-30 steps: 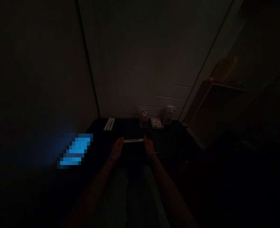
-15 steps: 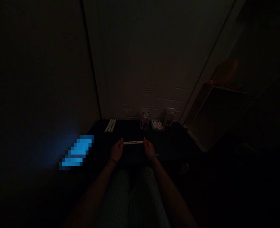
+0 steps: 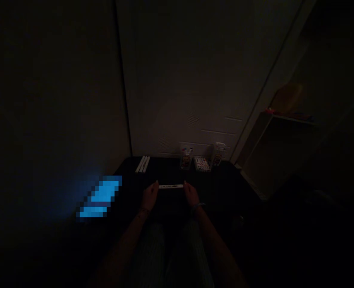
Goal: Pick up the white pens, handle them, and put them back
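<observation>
My left hand [image 3: 149, 197] and my right hand [image 3: 191, 194] hold a slim white printed tube [image 3: 171, 186] level between them, pinching its ends with the fingertips. The print on the tube is too dim to read. Farther back on the dark table [image 3: 225, 180] lie several white sticks [image 3: 142, 164], to the left of my hands. Two small printed packages [image 3: 186, 159] [image 3: 218, 154] stand at the back, with a flat printed card [image 3: 202, 164] between them.
A pixelated, blue-lit rectangle [image 3: 100, 198] lies at the table's left, beside a wall. A white door [image 3: 183, 80] stands behind the table. At the right is a low shelf [image 3: 273, 136] with a yellow object [image 3: 286, 98] on top. My legs are below the hands.
The whole scene sits slightly lower and farther right in the view, and the room looks dimmer. Both hands still hold the tube in the same way.
</observation>
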{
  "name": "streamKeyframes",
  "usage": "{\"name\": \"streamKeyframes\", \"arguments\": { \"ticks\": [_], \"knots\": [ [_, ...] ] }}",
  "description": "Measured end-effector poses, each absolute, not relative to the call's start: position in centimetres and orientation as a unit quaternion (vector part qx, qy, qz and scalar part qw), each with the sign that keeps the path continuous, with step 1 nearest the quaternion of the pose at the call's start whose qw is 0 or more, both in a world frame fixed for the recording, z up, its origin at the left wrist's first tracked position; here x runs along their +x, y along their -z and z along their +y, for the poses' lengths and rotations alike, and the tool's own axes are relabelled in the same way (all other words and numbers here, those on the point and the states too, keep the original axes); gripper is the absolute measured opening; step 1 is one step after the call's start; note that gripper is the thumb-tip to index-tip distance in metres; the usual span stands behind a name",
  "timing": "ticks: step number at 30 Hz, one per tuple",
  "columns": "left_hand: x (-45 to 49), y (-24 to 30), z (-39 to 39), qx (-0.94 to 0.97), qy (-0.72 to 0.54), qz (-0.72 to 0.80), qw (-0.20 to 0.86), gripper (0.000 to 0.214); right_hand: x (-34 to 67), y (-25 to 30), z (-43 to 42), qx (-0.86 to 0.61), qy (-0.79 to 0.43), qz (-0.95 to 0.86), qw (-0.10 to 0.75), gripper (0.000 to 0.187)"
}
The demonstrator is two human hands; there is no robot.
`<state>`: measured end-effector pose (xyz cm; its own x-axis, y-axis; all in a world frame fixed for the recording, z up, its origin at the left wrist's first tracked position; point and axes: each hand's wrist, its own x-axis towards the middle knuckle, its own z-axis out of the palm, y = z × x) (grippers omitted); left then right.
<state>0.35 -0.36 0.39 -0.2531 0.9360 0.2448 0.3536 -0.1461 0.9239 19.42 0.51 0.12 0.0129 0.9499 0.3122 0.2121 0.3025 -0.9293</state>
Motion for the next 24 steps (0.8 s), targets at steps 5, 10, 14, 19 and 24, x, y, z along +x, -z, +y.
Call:
{"name": "streamKeyframes", "arguments": {
  "ticks": [5, 10, 14, 19, 24],
  "knots": [
    [0.5, -1.2, -0.9, 0.526, -0.558, 0.552, 0.328, 0.040, 19.5, 0.0, 0.5, -0.489, -0.369, -0.595, 0.520, 0.049],
    [0.9, -2.0, -1.8, 0.561, -0.542, 0.469, 0.413, 0.043, 19.2, 0.5, 0.6, -0.493, -0.318, -0.690, 0.423, 0.045],
    [0.8, -1.8, -1.8, 0.571, -0.502, 0.489, 0.427, 0.042, 18.7, 0.7, 0.4, -0.477, -0.267, -0.743, 0.386, 0.034],
    [0.6, -1.6, -1.7, 0.562, -0.498, 0.510, 0.420, 0.043, 18.7, 0.1, -0.4, -0.436, -0.289, -0.740, 0.423, 0.030],
    [1.1, -1.4, -1.8, 0.549, -0.516, 0.513, 0.412, 0.047, 18.9, -1.1, -1.2, -0.425, -0.241, -0.705, 0.514, 0.030]
  ]
}}
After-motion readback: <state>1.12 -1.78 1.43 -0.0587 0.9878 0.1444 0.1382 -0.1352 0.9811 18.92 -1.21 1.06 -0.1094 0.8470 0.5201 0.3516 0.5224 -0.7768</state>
